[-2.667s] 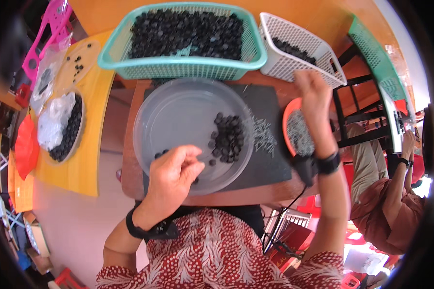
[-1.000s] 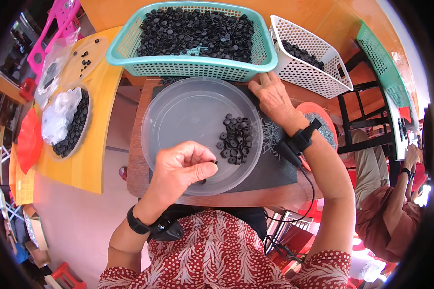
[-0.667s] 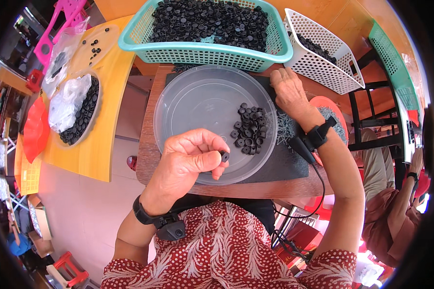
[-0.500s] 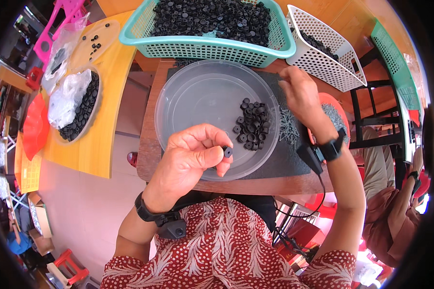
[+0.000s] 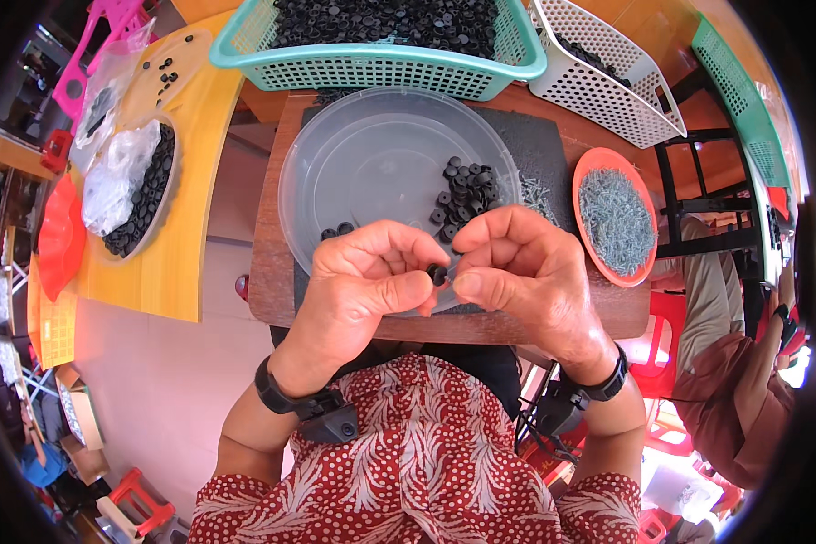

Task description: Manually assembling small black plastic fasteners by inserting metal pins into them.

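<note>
Between thumb and fingertips of my left hand [image 5: 358, 281] is a small, round black plastic cap [image 5: 437, 275]. My right hand [image 5: 530, 281] is pinched right beside it, thumb against fingers; whatever it holds is too small to make out. Both hands are over the near edge of a clear round plastic tub [image 5: 290, 186]. Inside the tub, a pile of similar black caps [image 5: 467, 193] lies at the right, and a few caps [image 5: 335, 230] sit by my left hand. Loose grey screws [image 5: 537, 195] lie on the dark mat [image 5: 542, 150], partly hidden behind the tub and my right hand.
An orange dish [image 5: 578, 190] full of screws [image 5: 618, 222] stands at the right. Behind the tub are a teal basket [image 5: 372, 71] of black caps and a white basket [image 5: 598, 107]. A yellow table [image 5: 204, 163] stands left; another person [image 5: 730, 390] sits at the right.
My right hand has come from above the loose screws, beyond the tub's right edge, down and left to meet the cap in my left hand. The orange dish is now uncovered.
</note>
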{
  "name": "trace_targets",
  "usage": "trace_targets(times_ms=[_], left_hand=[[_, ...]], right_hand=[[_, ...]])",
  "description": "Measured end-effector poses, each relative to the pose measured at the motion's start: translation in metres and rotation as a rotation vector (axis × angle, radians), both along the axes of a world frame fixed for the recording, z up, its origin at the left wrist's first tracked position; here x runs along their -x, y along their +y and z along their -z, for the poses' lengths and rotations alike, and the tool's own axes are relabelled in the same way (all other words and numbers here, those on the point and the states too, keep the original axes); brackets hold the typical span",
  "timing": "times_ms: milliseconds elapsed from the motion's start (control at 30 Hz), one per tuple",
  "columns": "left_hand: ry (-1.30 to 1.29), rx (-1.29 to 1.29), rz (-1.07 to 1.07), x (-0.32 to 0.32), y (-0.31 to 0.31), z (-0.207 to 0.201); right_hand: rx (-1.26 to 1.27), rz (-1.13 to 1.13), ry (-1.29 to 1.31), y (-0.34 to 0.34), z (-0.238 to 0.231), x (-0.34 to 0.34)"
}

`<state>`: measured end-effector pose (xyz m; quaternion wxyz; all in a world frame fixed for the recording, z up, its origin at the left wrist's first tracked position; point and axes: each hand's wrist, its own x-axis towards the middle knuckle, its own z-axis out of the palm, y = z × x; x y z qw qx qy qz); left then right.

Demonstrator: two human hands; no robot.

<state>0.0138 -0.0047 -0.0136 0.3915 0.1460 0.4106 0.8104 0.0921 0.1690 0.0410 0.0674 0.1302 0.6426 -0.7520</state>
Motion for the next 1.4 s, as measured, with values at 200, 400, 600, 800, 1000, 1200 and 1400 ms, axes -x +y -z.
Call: trace_targets(times_ms=[200, 400, 600, 800, 1000, 1200, 1400], left_hand=[[0.086, 0.010, -0.023, -0.005, 0.000, 0.002], [0.113, 0.070, -0.019, -0.005, -0.002, 0.000], [0.327, 0.114, -0.078, -0.011, -0.002, -0.002], [0.214, 0.106, -0.116, -0.014, 0.000, 0.002], [0.085, 0.056, -0.134, -0.010, 0.001, 0.006], [0.018, 0.057, -0.130, -0.012, 0.003, 0.004], [0.041, 0.074, -0.110, -0.010, 0.004, 0.004]], right_hand=[[-0.015, -0.009, -0.049, 0.000, 0.013, -0.002], [0.037, 0.044, -0.119, -0.003, 0.016, -0.001], [0.069, 0.122, -0.096, -0.009, 0.013, -0.001], [-0.004, 0.209, 0.075, -0.023, 0.014, -0.007], [-0.193, 0.232, 0.259, -0.023, 0.024, -0.015], [-0.283, 0.206, 0.387, -0.027, 0.029, -0.015], [-0.496, 0.202, 0.566, -0.027, 0.038, -0.009]])
